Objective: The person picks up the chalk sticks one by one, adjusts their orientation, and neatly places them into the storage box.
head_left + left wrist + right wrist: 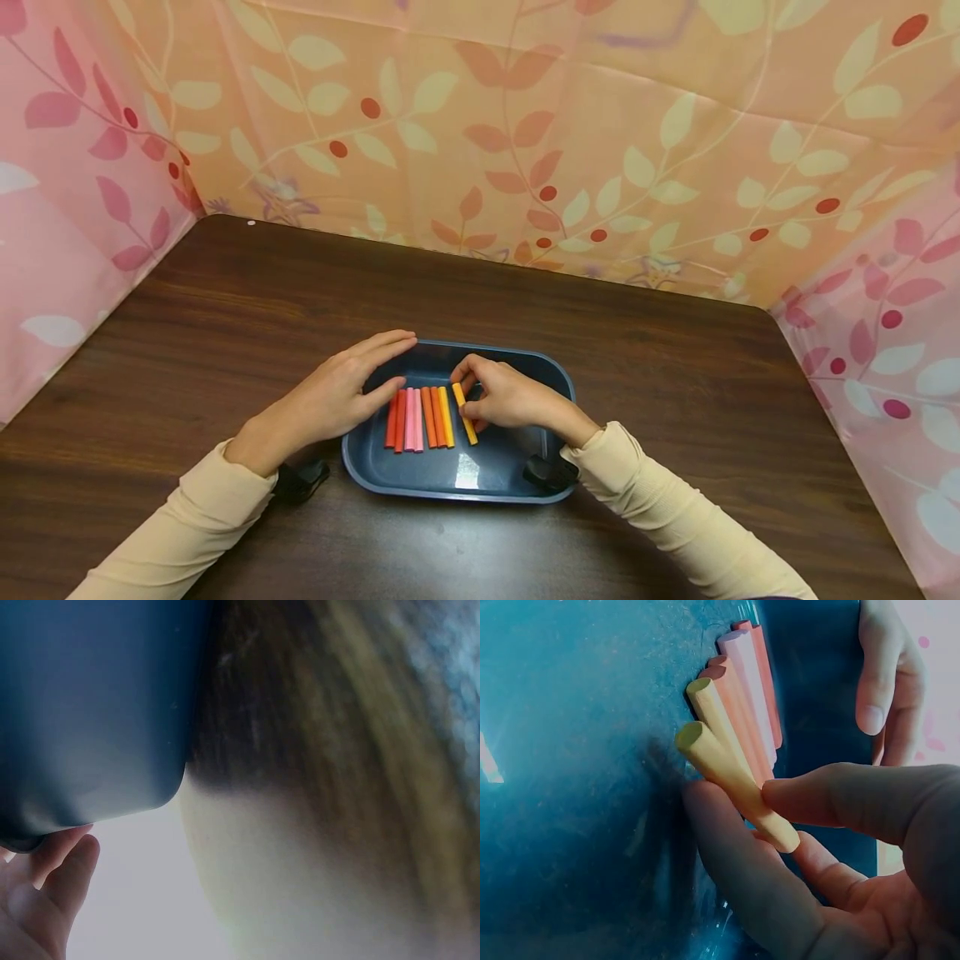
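Note:
My right hand [513, 396] pinches a yellow stick of chalk [739, 784] between thumb and fingers, slanted over the tray's inside. Left of it, a row of chalk lies side by side in the blue tray [465, 498]: red sticks [395, 425], pink sticks [414, 425], orange sticks [432, 421] and one more yellow stick [447, 421]. In the right wrist view the held stick overlaps that yellow neighbour. Over the tray's left end, my left hand [341, 392] has its fingers extended, with the thumb tip close to the red sticks and nothing held.
The tray stands on a dark wood-grain table [675, 400]. Floral cloth [480, 142] hangs along the back and both sides. A black wrist device [551, 473] on my right arm overlaps the tray's front right corner; another [300, 482] sits at my left wrist.

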Available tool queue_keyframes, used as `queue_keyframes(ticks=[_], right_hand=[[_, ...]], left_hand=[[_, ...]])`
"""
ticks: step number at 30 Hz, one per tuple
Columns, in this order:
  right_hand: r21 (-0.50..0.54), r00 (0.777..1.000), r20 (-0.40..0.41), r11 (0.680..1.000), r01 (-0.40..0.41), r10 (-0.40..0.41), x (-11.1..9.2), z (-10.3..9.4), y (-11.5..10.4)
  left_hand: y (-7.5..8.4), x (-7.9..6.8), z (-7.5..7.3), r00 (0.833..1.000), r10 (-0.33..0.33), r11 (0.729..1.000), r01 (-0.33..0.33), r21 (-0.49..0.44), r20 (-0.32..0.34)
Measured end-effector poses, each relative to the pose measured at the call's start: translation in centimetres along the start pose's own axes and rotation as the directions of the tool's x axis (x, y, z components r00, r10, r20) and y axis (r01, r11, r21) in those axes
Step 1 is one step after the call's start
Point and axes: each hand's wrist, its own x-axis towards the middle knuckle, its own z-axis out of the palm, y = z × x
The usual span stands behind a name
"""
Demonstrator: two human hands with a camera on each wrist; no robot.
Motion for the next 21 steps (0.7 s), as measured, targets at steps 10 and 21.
queue_keyframes(ticks=[10,21], right_hand=[[0.074,1.0,0.014,0.997,0.004,-0.005,-0.1,0.0,0.1],[0.01,0.989,-0.071,0.992,0.128,-0.127,-1.5,-1.5,0.0]], left_hand=[[0.0,0.0,0.0,1.0,0.004,1.0,-0.004,-0.001,-0.006],[0.0,0.1,0.0,1.0,-0.004,1.0,0.004,0.023,0.0]])
